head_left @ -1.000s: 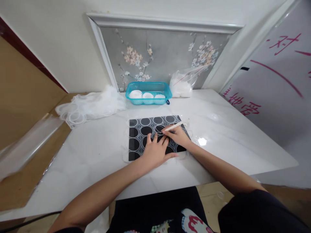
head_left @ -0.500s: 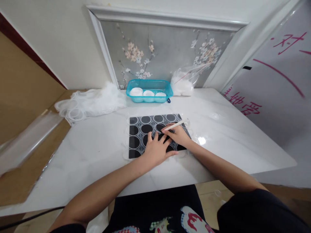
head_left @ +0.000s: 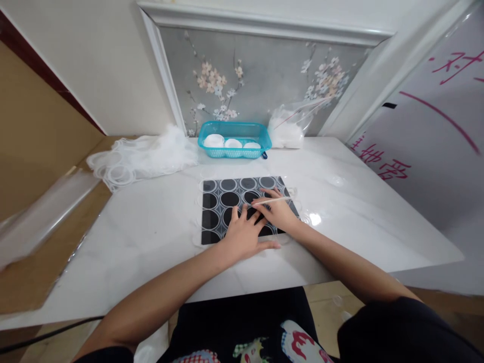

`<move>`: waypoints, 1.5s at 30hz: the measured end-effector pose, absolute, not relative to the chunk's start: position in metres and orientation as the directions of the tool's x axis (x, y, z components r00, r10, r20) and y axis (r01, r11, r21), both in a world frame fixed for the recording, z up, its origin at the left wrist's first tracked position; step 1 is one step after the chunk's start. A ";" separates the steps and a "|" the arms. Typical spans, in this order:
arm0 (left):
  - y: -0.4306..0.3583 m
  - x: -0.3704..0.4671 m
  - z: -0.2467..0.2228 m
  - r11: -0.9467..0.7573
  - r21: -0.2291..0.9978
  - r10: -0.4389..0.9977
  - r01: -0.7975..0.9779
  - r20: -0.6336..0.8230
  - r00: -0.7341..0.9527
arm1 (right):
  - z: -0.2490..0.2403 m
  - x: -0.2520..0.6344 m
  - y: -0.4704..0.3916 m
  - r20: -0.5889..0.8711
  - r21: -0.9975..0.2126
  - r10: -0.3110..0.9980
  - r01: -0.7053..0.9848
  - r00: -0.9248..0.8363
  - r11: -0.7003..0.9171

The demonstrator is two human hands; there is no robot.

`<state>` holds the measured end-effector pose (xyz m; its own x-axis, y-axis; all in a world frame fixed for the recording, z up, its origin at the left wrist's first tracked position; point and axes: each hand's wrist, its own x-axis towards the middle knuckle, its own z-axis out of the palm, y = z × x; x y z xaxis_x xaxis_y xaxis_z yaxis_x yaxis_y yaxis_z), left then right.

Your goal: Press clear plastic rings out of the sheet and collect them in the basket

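A black sheet with rows of round outlines [head_left: 229, 199] lies on the white tabletop, with pale translucent edging showing around its sides. My left hand [head_left: 244, 234] rests on its lower part with the fingers spread. Just to the right, my right hand [head_left: 278, 209] grips a thin white stick [head_left: 274, 199] between thumb and fingers. The stick lies nearly level, one end by the fingertips and the other pointing right. Whether its tip touches the sheet is too small to tell.
A blue plastic basket [head_left: 234, 153] holding white round pieces stands at the back, beside a clear bag of white material [head_left: 288, 133]. Translucent rings [head_left: 123, 172] are heaped at the back left. Cardboard and a clear plastic roll [head_left: 41, 219] lie at the left edge.
The stick in my right hand has tipped from a slant to nearly level, and the right fingers have shifted. My left hand stays spread on the sheet.
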<state>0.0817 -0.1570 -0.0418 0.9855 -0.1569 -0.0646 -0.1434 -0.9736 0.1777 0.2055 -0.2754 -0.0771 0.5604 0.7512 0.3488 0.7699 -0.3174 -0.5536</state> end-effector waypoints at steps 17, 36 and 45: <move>-0.174 0.105 -0.018 -0.974 0.110 -0.191 -0.196 0.051 0.980 | -0.063 0.250 -0.315 0.302 -0.771 0.569 0.547 0.765 -0.326; -0.185 0.114 -0.040 -0.980 0.091 -0.183 -0.179 -0.034 0.983 | -0.079 0.246 -0.316 0.316 -0.835 0.600 0.516 0.735 -0.192; -0.173 0.117 -0.045 -0.938 0.263 -0.233 -0.227 0.007 0.972 | -0.083 0.239 -0.313 0.436 -0.270 0.755 0.871 0.490 -0.409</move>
